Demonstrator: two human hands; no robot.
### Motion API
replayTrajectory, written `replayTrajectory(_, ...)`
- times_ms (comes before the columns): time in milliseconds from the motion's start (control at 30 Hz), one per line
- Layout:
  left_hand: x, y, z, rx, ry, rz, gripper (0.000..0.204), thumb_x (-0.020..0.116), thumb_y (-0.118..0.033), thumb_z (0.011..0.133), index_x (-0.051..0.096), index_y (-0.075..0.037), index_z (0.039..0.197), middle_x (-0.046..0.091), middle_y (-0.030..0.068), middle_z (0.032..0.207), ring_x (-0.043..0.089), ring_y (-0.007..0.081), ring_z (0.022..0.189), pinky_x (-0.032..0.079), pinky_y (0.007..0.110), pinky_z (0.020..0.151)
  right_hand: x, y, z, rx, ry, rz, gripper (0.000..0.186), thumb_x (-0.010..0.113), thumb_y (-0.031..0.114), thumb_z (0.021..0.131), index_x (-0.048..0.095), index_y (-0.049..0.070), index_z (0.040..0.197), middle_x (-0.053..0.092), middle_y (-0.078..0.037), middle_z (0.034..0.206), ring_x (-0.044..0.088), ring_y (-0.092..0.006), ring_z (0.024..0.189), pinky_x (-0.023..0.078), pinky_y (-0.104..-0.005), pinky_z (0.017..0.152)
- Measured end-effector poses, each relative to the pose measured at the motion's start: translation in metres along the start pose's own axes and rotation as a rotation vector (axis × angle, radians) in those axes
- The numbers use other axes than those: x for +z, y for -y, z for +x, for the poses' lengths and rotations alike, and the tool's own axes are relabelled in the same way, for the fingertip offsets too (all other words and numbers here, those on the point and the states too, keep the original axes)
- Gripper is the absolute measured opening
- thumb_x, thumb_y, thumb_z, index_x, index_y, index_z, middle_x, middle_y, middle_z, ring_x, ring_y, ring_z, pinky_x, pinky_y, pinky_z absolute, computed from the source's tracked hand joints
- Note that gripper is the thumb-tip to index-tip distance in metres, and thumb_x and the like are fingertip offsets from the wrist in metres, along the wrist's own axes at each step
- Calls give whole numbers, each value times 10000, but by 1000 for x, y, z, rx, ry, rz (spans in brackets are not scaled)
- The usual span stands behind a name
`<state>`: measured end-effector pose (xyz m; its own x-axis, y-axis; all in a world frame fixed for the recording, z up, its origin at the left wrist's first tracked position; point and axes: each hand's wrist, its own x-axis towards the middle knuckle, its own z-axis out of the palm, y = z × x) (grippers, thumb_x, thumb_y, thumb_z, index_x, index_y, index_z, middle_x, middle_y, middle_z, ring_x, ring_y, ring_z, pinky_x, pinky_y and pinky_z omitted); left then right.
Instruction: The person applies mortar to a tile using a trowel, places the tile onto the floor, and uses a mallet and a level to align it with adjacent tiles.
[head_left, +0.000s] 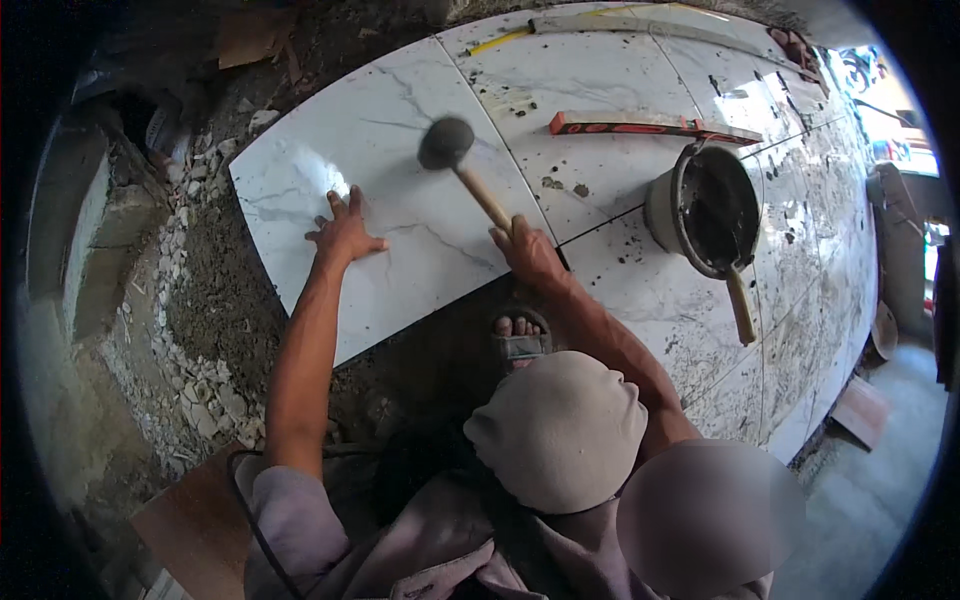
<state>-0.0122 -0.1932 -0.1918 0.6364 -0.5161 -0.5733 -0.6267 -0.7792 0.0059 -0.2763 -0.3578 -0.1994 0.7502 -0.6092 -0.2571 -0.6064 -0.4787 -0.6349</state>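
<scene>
My left hand [345, 234] lies flat, fingers spread, on a large white marble-look tile [300, 180] set on a bed of grey mortar. My right hand [528, 252] grips the wooden handle of a rubber mallet [447, 144]. The mallet's black head hangs just above the middle of that same tile, up and right of my left hand. My sandalled foot [519, 334] rests on the mortar just below the tile's near edge.
Laid white tiles [650, 290], smeared with mortar, stretch to the right. A bucket [700, 205] of dark mortar holds a wooden-handled tool. A red spirit level [650, 125] and a long straightedge [640, 28] lie farther back. Rubble and a block wall [95, 240] border the left.
</scene>
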Motion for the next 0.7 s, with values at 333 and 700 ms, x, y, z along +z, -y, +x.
replayTrajectory(333,-3,20,-3,-7,-9,107,1125,774,-539,627,138,-176,1481,157,278,1487,386,519,1238,290,704,946,-20,32,-38,30,78,133,328,606,296,880,456,19,972,618,-245,741,621,-438,692,483,-501,615)
replayTrajectory(700,-67,-20,91,618,-349,-195,498,543,-162,878,424,-108,1359,424,146,1388,447,303,1244,362,387,1035,-32,18,-69,-90,153,239,364,598,339,887,428,21,938,605,-230,735,622,-415,692,480,-497,589)
